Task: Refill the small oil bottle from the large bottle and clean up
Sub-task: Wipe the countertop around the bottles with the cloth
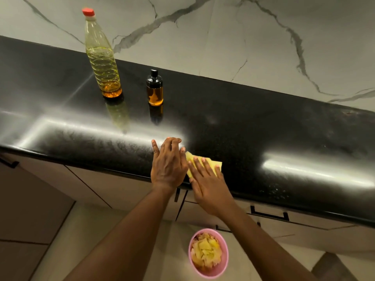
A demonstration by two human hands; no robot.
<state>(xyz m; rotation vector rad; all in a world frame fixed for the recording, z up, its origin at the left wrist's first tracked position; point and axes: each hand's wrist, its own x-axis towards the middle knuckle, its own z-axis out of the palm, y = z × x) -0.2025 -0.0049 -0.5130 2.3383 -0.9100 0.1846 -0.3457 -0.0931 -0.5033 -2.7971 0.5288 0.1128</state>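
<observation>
**Two hands at a yellow cloth on the counter's front edge**

Both hands lie at the near edge of the black countertop (pixel 263 128). The right hand (pixel 209 185) lies flat on a folded yellow cloth (pixel 190 156), its fingers straight and spread, pressing the cloth to the stone. The left hand (pixel 168 167) lies just beside it, with its fingers close together and slightly bent and its thumb held apart. One fingertip meets the cloth's far corner.

Further back, towards the marble-patterned wall (pixel 223 37), stands the large bottle (pixel 102 63), upright, with its red cap (pixel 88 12) on and yellow oil in its lower half. The small oil bottle (pixel 154 92) stands upright to its right, apart from it. Its black top is on and amber oil reaches its upper part. On the floor below the hands is a pink bin (pixel 225 252) holding crumpled yellowish sheets.
</observation>
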